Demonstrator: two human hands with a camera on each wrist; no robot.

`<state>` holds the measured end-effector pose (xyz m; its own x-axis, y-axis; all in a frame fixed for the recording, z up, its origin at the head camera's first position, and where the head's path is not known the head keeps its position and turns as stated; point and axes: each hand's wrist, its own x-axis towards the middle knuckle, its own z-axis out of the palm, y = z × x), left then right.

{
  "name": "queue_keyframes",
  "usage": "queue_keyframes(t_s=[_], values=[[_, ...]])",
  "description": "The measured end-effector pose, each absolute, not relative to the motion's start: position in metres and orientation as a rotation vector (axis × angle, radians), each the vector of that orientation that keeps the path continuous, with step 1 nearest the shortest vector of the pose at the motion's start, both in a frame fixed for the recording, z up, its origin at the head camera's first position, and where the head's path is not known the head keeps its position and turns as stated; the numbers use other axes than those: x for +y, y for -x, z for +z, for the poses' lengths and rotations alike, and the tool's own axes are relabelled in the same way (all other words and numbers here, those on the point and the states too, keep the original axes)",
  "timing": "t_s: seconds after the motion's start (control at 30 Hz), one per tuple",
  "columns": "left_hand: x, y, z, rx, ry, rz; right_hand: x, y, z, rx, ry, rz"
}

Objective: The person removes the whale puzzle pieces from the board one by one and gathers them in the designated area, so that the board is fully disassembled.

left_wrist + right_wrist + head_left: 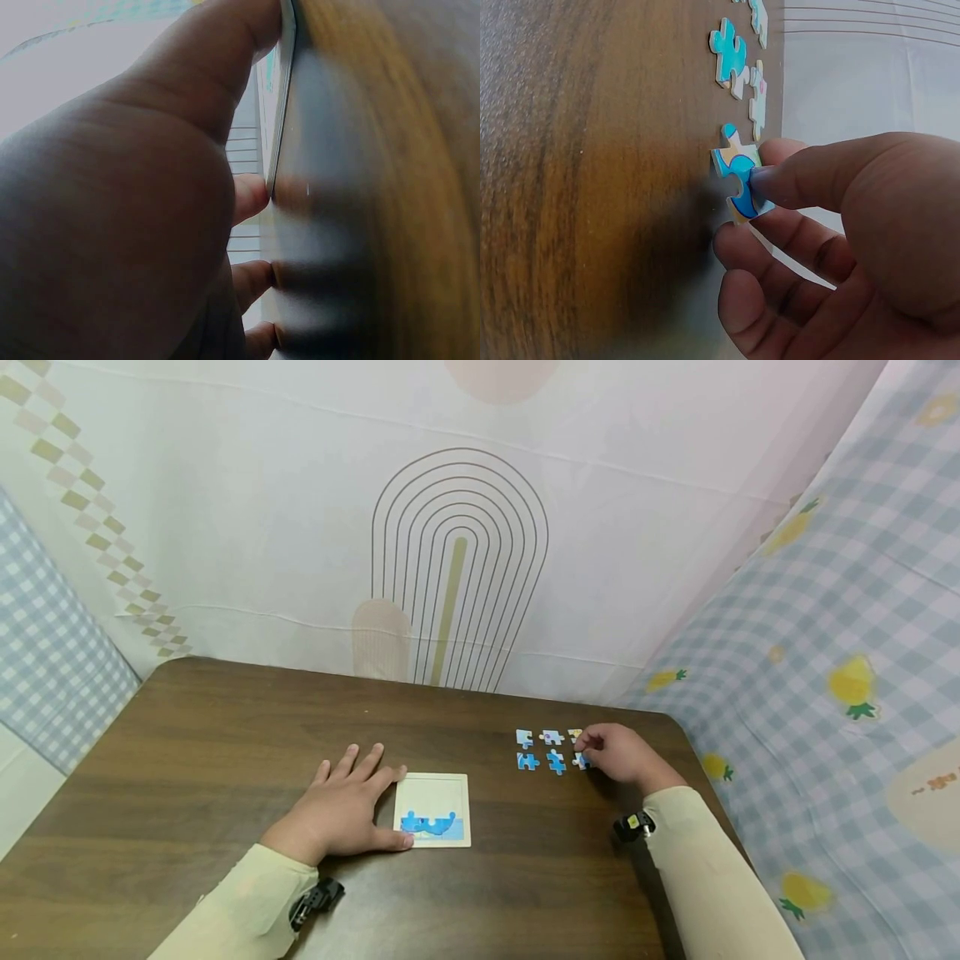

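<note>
My left hand [335, 814] lies with its fingers spread on the table, thumb and index finger at the left edge of a small square puzzle tray [433, 792]. Blue joined puzzle pieces [431, 825] fill the bottom of the tray, and its upper part shows bare board. Over at the right, my right hand [621, 754] pinches a blue and white puzzle piece [742, 169] between thumb and index finger. The right wrist view shows its other fingers loosely bent under the piece. In the left wrist view, the thumb [202, 60] presses along the tray's edge.
Loose puzzle pieces lie in two rows near the right hand, among them a blue piece [556, 762] and a pale one [551, 737]. The brown wooden table [247, 727] ends at a white patterned curtain [300, 527]; a blue checked cloth [787, 693] hangs at the right.
</note>
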<state>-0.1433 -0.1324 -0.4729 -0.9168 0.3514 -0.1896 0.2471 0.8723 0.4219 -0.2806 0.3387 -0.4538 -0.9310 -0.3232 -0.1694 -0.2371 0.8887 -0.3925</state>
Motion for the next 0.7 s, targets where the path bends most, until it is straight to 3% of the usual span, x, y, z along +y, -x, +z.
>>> queue_keyframes(t_s=[0.7], values=[[-0.1322, 0.1429, -0.4723, 2.784, -0.447, 0.589, 0.3389, 0.2816, -0.4561, 2.821, 0.340, -0.543]])
